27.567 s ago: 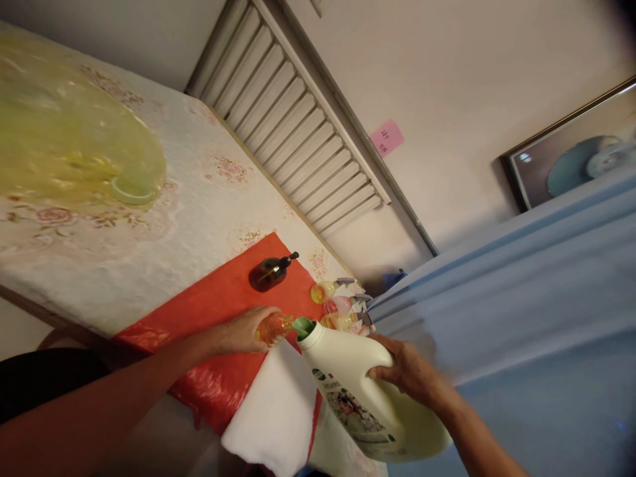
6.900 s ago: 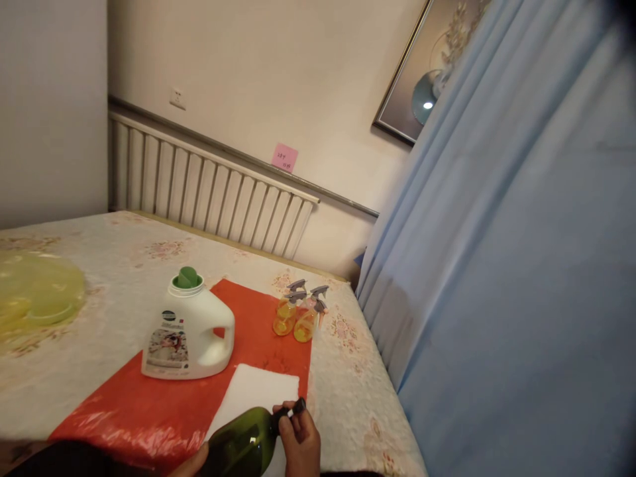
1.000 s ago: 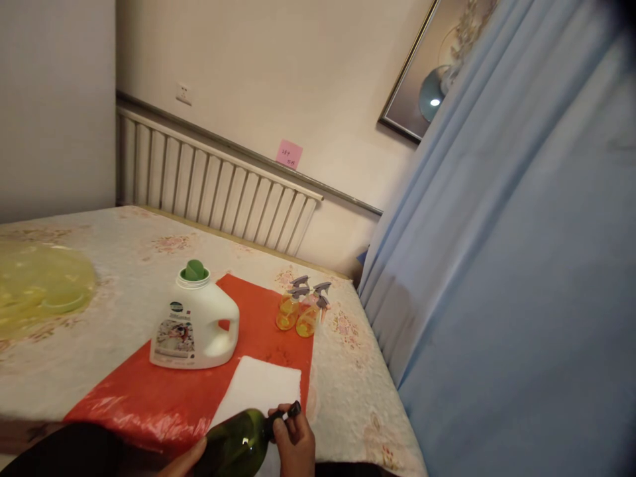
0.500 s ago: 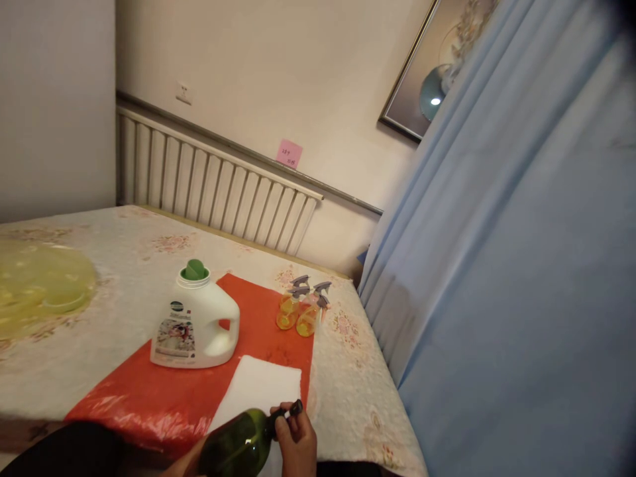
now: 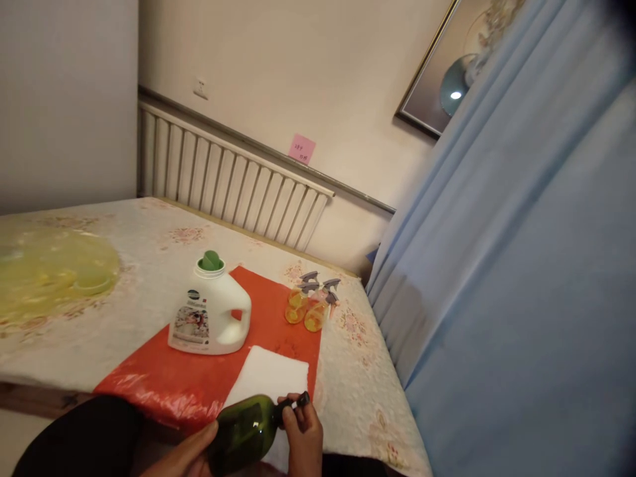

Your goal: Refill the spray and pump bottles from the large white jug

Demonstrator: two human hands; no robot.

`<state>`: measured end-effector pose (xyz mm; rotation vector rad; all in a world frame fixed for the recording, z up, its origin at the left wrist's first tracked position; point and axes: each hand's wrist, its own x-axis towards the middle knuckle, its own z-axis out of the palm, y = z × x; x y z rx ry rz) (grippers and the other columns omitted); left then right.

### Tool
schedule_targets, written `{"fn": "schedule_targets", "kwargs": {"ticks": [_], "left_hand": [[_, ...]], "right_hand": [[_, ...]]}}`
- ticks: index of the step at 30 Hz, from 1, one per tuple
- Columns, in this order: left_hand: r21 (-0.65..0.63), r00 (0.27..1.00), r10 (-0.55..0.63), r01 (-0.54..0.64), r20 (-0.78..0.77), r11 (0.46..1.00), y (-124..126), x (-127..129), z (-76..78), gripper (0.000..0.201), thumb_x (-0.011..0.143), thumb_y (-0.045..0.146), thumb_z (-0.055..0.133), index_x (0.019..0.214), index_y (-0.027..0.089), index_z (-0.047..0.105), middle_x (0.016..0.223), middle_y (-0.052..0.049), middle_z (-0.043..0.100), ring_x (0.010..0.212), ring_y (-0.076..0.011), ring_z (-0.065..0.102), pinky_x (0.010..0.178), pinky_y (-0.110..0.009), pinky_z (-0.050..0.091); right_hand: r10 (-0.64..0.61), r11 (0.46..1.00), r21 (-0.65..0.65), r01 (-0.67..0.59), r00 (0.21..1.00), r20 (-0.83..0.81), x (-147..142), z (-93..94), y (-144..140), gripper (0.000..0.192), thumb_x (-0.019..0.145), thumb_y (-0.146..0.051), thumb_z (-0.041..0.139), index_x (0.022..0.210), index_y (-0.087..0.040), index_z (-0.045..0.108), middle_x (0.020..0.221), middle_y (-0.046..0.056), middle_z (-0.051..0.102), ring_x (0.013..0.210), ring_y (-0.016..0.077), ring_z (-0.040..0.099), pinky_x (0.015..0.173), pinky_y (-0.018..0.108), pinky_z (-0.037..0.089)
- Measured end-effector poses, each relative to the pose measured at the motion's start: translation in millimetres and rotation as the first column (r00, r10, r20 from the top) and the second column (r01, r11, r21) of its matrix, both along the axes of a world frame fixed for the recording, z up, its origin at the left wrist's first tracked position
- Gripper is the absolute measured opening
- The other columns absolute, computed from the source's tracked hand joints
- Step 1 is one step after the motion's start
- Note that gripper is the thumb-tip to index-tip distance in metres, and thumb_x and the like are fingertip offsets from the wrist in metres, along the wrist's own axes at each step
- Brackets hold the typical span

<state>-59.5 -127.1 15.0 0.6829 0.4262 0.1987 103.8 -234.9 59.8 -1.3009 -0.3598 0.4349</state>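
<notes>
A dark green pump bottle [image 5: 243, 432] lies tilted on its side at the bottom of the view, its neck pointing right. My left hand [image 5: 196, 450] is wrapped round the base end of the bottle. At the other end, my right hand [image 5: 304, 430] has its fingers closed on the black pump top [image 5: 293, 401]. Just beyond the bottle a white cloth or paper sheet [image 5: 273, 371] lies on a red plastic sheet [image 5: 149, 377]. A large white jug [image 5: 211, 318] with a green inner cap stands upright on the red sheet.
Several small orange spray bottles [image 5: 312, 317] with grey triggers stand at the red sheet's far right. A translucent yellow plastic item [image 5: 64, 271] lies on the flowered tablecloth [image 5: 183, 235] at left. A radiator [image 5: 223, 172] runs behind; a blue curtain [image 5: 511, 265] hangs at right.
The camera view has shifted, so the scene sits further right. My left hand shows more clearly now, its thumb along the bottle. The right hand keeps its hold on the pump top.
</notes>
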Motion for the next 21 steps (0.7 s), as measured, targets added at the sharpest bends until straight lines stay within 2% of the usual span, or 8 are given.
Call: {"fn": "schedule_targets", "kwargs": {"ticks": [3, 5, 10, 13, 16, 18, 21], "left_hand": [[-0.021, 1.000, -0.015, 0.016, 0.028, 1.000, 0.8, -1.7, 16.0, 0.050, 0.084, 0.057, 0.060, 0.112, 0.017, 0.069, 0.095, -0.011, 0.075, 0.078, -0.0232, 0.069, 0.063, -0.028, 0.051], [-0.005, 1.000, -0.001, 0.001, 0.030, 1.000, 4.1, -1.5, 21.3, 0.053, 0.083, 0.057, 0.061, 0.116, 0.016, 0.067, 0.096, -0.012, 0.075, 0.079, -0.0242, 0.070, 0.065, -0.029, 0.052], [0.070, 0.998, 0.028, -0.025, -0.049, 0.997, 26.1, 4.4, 15.5, 0.068, 0.080, 0.066, 0.058, 0.116, 0.009, 0.066, 0.100, -0.018, 0.076, 0.080, -0.0263, 0.073, 0.070, -0.032, 0.056], [0.104, 0.981, 0.119, -0.104, -0.150, 0.989, 45.6, 11.0, 11.4, 0.083, 0.072, 0.076, 0.058, 0.124, 0.012, 0.060, 0.113, -0.020, 0.073, 0.087, -0.0306, 0.074, 0.076, -0.038, 0.058], [0.144, 0.954, 0.215, -0.187, -0.210, 0.972, 63.9, 18.6, 10.0, 0.089, 0.069, 0.079, 0.058, 0.126, 0.010, 0.057, 0.118, -0.024, 0.069, 0.086, -0.0325, 0.074, 0.073, -0.039, 0.060], [0.230, 0.931, 0.275, -0.221, -0.240, 0.948, 73.3, 23.3, 8.7, 0.086, 0.073, 0.079, 0.052, 0.126, 0.010, 0.055, 0.117, -0.025, 0.069, 0.081, -0.0316, 0.075, 0.071, -0.040, 0.060], [0.423, 0.885, 0.370, -0.232, -0.282, 0.876, 84.0, 29.4, 4.8, 0.079, 0.083, 0.075, 0.037, 0.124, 0.010, 0.054, 0.099, -0.021, 0.075, 0.075, -0.0306, 0.076, 0.069, -0.043, 0.061]], "right_hand": [[0.014, 1.000, -0.019, -0.014, 1.000, 0.028, -0.4, 3.6, 1.5, 0.041, 0.065, -0.047, 0.079, 0.088, -0.014, 0.070, 0.085, 0.012, 0.076, 0.083, 0.0267, 0.071, 0.066, 0.030, 0.055], [0.020, 1.000, -0.011, -0.020, 0.999, 0.043, 0.3, 6.1, 3.7, 0.040, 0.065, -0.045, 0.079, 0.089, -0.014, 0.071, 0.085, 0.012, 0.076, 0.083, 0.0263, 0.071, 0.068, 0.030, 0.056], [0.131, 0.991, -0.054, -0.126, 0.987, 0.098, 3.6, 17.6, 16.6, 0.031, 0.068, -0.034, 0.075, 0.091, -0.014, 0.071, 0.089, 0.010, 0.076, 0.088, 0.0251, 0.071, 0.078, 0.032, 0.055], [0.175, 0.981, -0.113, -0.157, 0.970, 0.171, 3.0, 28.9, 34.0, 0.026, 0.070, -0.029, 0.070, 0.092, -0.014, 0.070, 0.091, 0.009, 0.075, 0.087, 0.0233, 0.070, 0.080, 0.031, 0.054], [0.198, 0.972, -0.171, -0.159, 0.948, 0.249, -0.4, 39.4, 58.2, 0.024, 0.072, -0.027, 0.065, 0.092, -0.014, 0.070, 0.088, 0.007, 0.074, 0.082, 0.0210, 0.068, 0.075, 0.028, 0.053], [0.217, 0.966, -0.202, -0.160, 0.928, 0.302, -3.0, 43.4, 75.9, 0.022, 0.073, -0.028, 0.063, 0.089, -0.014, 0.069, 0.084, 0.006, 0.073, 0.078, 0.0194, 0.067, 0.071, 0.027, 0.052], [0.240, 0.960, -0.224, -0.168, 0.906, 0.350, -6.0, 43.3, 100.8, 0.017, 0.073, -0.028, 0.061, 0.083, -0.015, 0.067, 0.078, 0.003, 0.070, 0.072, 0.0173, 0.063, 0.066, 0.025, 0.050]]}}
